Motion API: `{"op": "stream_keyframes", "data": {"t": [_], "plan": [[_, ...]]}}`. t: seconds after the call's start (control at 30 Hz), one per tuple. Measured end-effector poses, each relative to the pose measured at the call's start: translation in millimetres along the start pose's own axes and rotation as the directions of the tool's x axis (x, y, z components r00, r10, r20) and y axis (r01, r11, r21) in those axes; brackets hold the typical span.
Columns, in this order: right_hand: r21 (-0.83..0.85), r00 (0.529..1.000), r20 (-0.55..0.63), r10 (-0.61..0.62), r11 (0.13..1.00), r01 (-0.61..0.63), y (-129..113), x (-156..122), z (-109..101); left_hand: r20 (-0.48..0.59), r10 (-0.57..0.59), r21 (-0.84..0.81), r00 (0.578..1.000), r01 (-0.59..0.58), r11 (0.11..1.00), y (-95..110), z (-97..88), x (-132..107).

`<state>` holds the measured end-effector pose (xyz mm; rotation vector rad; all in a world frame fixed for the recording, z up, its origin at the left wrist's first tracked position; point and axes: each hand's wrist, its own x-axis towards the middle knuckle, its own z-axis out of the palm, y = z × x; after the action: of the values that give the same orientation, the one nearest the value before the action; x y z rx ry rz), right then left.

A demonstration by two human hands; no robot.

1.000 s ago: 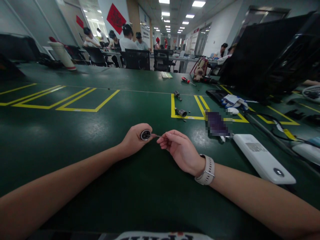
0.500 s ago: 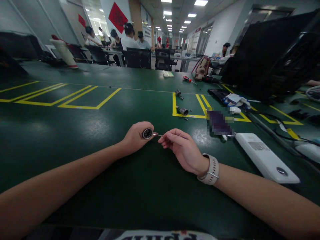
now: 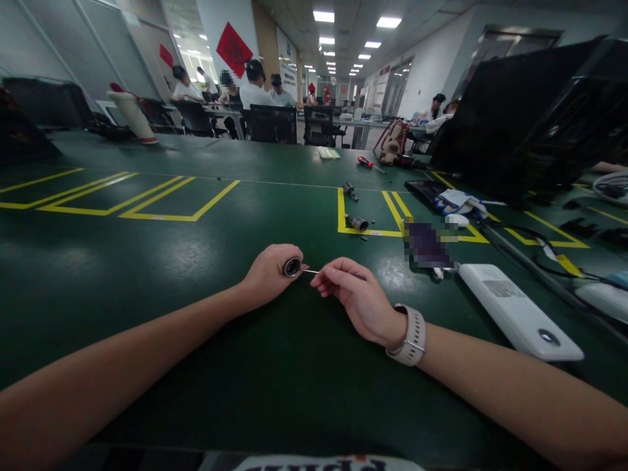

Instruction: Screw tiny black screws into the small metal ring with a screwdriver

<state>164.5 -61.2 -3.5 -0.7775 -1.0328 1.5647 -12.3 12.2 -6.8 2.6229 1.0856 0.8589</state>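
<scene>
My left hand [image 3: 272, 273] is closed around a round metal part [image 3: 292, 267], its ringed open end facing me. The part looks like a connector shell; most of its body is hidden in the fist. To the right, my right hand [image 3: 353, 291] pinches a thin tool with a slim metal shaft [image 3: 310, 271] and a dark end [image 3: 360, 277] showing behind the fingers. The shaft points left and reaches the left fingertips beside the ring. Whether its tip touches the part is hidden. Both hands are just above the green table [image 3: 275, 379].
Beyond my hands lie another metal connector [image 3: 359, 224], a smaller metal piece [image 3: 350, 190] and tiny loose bits. A red screwdriver [image 3: 366, 162] is farther back. A pixelated phone-like object [image 3: 426, 244], white power bank [image 3: 520, 311], cloth [image 3: 460, 203] and cables are at right.
The ringed end in my left hand has turned slightly, and the shaft now meets the hand a little lower, beside the ring. My view has tilted slightly; both grips stay the same.
</scene>
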Motion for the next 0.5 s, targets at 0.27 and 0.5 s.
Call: {"op": "stream_keyframes", "data": {"t": [0.27, 0.5], "plan": [[0.164, 0.995, 0.015, 0.096, 0.982, -0.097, -0.3, 10.7, -8.6, -0.004, -0.028, -0.195, 1.0, 0.027, 0.98, -3.8, 0.3, 1.0], [0.106, 0.999, -0.02, 0.038, 0.994, -0.036, 1.1, 8.4, -3.1, 0.018, -0.061, -0.202, 0.998, 0.063, 0.977, -5.6, 1.4, 2.5]]}}
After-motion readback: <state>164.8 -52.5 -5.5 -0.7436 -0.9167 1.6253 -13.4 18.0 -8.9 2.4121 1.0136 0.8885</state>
